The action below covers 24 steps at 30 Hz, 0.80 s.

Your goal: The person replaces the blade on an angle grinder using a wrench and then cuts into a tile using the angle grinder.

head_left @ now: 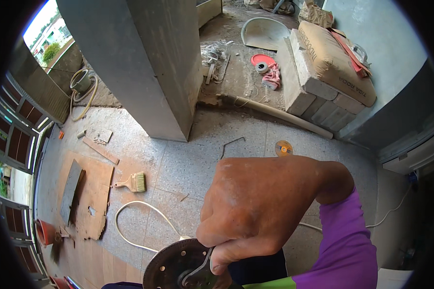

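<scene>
My right hand (pixel 255 207), in a purple sleeve (pixel 349 241), reaches in from the right and is closed, thumb and fingers gripping a thin bent metal spanner (pixel 197 270). The spanner's far end lies at the centre of a dark round disc (pixel 171 260) with several small holes, at the lower edge. What the disc is mounted on is mostly hidden below the frame and behind my hand. My left hand does not show. Just beyond my right wrist, an orange and grey grinding disc (pixel 284 148) lies flat on the floor.
A wide paintbrush (pixel 134 182) and a holed plywood board (pixel 96 192) lie at the left. A white cable (pixel 123 226) loops over the tiles. Farther off stand a grey pillar (pixel 149 72), stacked blocks (pixel 318 98) under a full sack (pixel 340 62), and a long pipe (pixel 289 118).
</scene>
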{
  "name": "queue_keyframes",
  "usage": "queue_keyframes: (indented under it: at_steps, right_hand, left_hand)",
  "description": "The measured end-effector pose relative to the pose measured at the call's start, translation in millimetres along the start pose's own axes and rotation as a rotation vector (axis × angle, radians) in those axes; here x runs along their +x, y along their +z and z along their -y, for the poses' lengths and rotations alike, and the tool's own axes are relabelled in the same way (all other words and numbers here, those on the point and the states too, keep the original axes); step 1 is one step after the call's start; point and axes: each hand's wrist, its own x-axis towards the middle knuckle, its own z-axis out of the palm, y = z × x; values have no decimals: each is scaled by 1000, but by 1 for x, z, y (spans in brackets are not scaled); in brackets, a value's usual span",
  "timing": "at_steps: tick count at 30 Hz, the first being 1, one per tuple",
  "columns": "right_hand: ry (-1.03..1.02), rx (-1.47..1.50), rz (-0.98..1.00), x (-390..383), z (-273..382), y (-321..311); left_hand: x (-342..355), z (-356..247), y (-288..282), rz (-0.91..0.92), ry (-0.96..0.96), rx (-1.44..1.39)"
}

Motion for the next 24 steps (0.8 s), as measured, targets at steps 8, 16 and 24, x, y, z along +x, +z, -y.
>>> queue_keyframes:
  at_steps: [8, 16, 24]
  right_hand:
    - [56, 71, -71, -23, -6, 27]
    - [-337, -133, -136, 29, -47, -47]
    - [1096, -579, -117, -186, -288, 152]
  left_hand:
    - [-35, -11, -9, -58, 95, -40]
    - [-125, 6, 28, -195, 293, -97]
    - [-210, -52, 48, -574, 757, 393]
